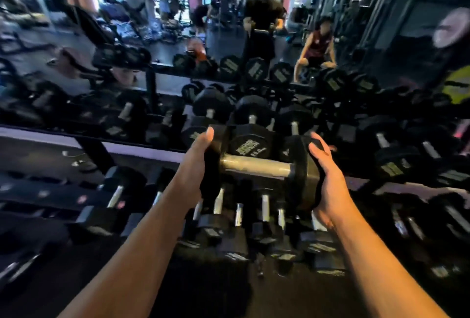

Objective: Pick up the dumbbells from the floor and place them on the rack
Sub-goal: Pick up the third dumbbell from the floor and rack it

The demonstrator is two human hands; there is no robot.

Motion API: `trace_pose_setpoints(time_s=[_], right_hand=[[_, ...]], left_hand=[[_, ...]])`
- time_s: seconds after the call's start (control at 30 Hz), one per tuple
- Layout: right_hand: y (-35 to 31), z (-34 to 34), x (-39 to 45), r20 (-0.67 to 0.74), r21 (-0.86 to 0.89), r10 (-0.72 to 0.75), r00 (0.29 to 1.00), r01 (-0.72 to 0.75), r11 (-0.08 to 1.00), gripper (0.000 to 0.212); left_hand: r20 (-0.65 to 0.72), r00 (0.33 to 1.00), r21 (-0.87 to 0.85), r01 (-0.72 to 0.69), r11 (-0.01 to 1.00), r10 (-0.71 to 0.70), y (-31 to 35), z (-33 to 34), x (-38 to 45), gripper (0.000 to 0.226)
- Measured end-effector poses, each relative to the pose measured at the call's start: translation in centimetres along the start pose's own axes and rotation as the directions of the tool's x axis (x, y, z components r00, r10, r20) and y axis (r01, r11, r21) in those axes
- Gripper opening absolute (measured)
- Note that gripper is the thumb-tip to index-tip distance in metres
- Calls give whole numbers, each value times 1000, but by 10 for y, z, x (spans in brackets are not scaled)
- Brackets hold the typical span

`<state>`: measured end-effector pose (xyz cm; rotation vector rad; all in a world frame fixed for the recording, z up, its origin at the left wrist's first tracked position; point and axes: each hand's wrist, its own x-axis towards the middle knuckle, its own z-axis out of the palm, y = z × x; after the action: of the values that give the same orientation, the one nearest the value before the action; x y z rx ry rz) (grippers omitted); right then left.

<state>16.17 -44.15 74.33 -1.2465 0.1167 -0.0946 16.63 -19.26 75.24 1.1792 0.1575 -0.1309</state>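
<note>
I hold a black dumbbell (pixel 256 166) with a steel handle sideways in mid-air, in front of the rack (pixel 127 146). My left hand (pixel 195 162) grips its left head and my right hand (pixel 328 177) grips its right head. The dumbbell hangs level with the rack's middle shelf, just in front of several black dumbbells (pixel 245 143) stored there. A lower shelf of smaller dumbbells (pixel 236 213) lies beneath my hands.
The rack runs across the whole view, with rows of dumbbells on upper, middle and lower shelves. A mirror behind it reflects a standing person (pixel 264 17) and a crouching person (pixel 316 50). Dark floor (pixel 178 292) lies below.
</note>
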Motion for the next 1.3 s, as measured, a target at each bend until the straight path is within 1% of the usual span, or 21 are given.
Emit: trace_pose_setpoints(time_s=[0.1, 0.2, 0.33, 0.43, 0.5, 0.53, 0.63, 0.73, 0.8, 0.83, 0.9, 0.93, 1.0, 1.17, 1.23, 1.3], right_hand=[[24, 83, 33, 84, 18, 21, 996, -22, 1000, 43], [47, 158, 64, 143, 53, 30, 989, -38, 998, 44], [77, 251, 96, 236, 56, 66, 970, -81, 995, 43], [97, 312, 115, 298, 59, 97, 949, -120, 991, 42], [109, 351, 132, 347, 52, 120, 930, -146, 988, 43], [114, 371, 140, 369, 41, 132, 920, -158, 987, 43], [131, 427, 171, 432, -2, 158, 888, -174, 985, 42], [150, 478, 214, 479, -61, 173, 861, -163, 985, 40], [162, 512, 246, 516, -81, 182, 837, -164, 983, 47], [169, 529, 262, 532, -86, 195, 824, -177, 981, 46], [181, 560, 293, 576, -110, 217, 788, -189, 976, 35], [187, 574, 309, 603, -120, 224, 766, -190, 974, 34], [198, 602, 340, 632, -139, 241, 737, -198, 970, 43], [224, 664, 399, 659, -226, 292, 693, -187, 956, 55], [237, 683, 423, 679, -229, 301, 669, -196, 953, 56], [249, 702, 449, 710, -268, 300, 637, -148, 952, 55]], left_hand=[[-130, 990, 9, -53, 999, 53, 39, -69, 21, 44], [-251, 964, 11, -92, 996, 92, 72, -134, 45, 44], [-318, 937, -17, -161, 987, 147, 109, -213, 64, 42], [-357, 915, -9, -203, 979, 187, 135, -260, 76, 29], [-398, 893, 7, -228, 974, 212, 148, -293, 87, 26], [-420, 881, 2, -239, 971, 218, 154, -309, 92, 28], [-498, 838, 16, -249, 968, 224, 168, -354, 114, 43], [-532, 809, 19, -285, 958, 251, 179, -393, 148, 55], [-553, 786, 20, -320, 947, 277, 186, -418, 175, 56], [-567, 774, 22, -329, 944, 283, 189, -430, 188, 55], [-597, 756, -1, -335, 942, 268, 196, -449, 211, 52], [-614, 744, -15, -343, 939, 262, 200, -457, 223, 49], [-649, 717, -27, -355, 934, 254, 209, -475, 246, 44], [-720, 643, 10, -365, 931, 260, 217, -514, 297, 41], [-742, 609, 47, -370, 928, 280, 216, -530, 319, 39], [-760, 589, 43, -378, 925, 276, 214, -546, 341, 38]])
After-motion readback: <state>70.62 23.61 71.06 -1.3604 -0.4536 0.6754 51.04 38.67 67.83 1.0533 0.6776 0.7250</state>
